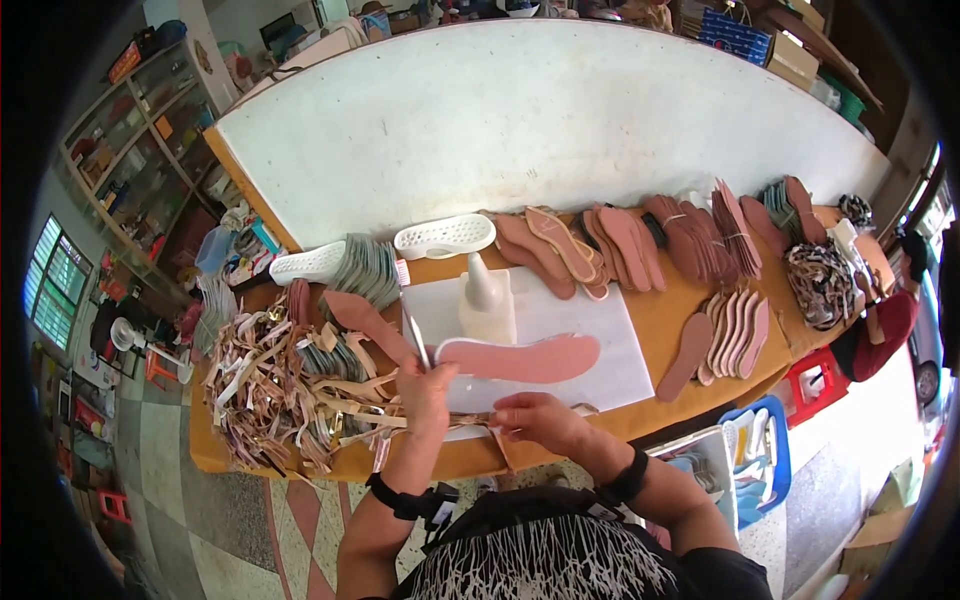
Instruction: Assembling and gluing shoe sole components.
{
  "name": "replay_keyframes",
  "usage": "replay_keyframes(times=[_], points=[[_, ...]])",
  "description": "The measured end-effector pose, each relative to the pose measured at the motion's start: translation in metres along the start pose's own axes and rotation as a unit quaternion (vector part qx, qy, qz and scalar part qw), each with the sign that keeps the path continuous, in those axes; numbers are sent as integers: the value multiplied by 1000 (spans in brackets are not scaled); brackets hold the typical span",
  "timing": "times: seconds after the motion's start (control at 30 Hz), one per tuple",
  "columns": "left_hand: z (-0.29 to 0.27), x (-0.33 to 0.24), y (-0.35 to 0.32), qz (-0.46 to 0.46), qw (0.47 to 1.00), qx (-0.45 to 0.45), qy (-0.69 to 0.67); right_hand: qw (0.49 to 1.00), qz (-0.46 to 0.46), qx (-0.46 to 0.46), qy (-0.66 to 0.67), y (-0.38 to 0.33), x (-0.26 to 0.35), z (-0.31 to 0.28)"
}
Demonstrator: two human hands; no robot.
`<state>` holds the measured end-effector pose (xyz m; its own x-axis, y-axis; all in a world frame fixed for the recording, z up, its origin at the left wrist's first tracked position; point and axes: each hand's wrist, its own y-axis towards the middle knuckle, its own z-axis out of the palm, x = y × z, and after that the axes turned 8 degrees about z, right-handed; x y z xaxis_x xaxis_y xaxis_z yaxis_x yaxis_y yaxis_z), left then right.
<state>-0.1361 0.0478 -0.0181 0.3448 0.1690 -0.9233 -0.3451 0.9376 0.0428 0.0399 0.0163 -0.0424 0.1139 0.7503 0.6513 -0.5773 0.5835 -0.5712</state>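
My left hand (pixel 425 392) is closed around the lower end of a slim brush (pixel 413 325), which points away from me with its white and red head up. Against the same hand lies the left end of a pink insole (pixel 520 360) with a white edge, stretched out to the right. Another reddish-brown insole (pixel 365 322) reaches the hand from the far left. Near the table's front edge, my right hand (pixel 540 418) has its fingers pinched at a thin brown strap (pixel 500 448). Behind the insole, a cream bottle with a cone top (pixel 485 300) stands on the white board (pixel 615 345).
A tangled heap of straps (pixel 290 390) covers the table's left side. White soles (pixel 445 236), stacks of grey-green pieces (pixel 365 270) and rows of pink insoles (pixel 620 245) line the back, before a pale partition (pixel 540 120). A blue basket (pixel 770 465) stands at the right front.
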Motion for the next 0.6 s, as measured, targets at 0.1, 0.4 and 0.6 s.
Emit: replay_keyframes(times=[0.1,0.4,0.6], points=[[-15,-12,13,37,995,38,88,863,-318,-214,-330,-14,18,-4],[13,-40,13,44,972,170,158,753,-207,-176,-600,-5,79,-28],[-6,-29,14,203,935,88,276,914,-121,-233,-309,-4,62,-49]])
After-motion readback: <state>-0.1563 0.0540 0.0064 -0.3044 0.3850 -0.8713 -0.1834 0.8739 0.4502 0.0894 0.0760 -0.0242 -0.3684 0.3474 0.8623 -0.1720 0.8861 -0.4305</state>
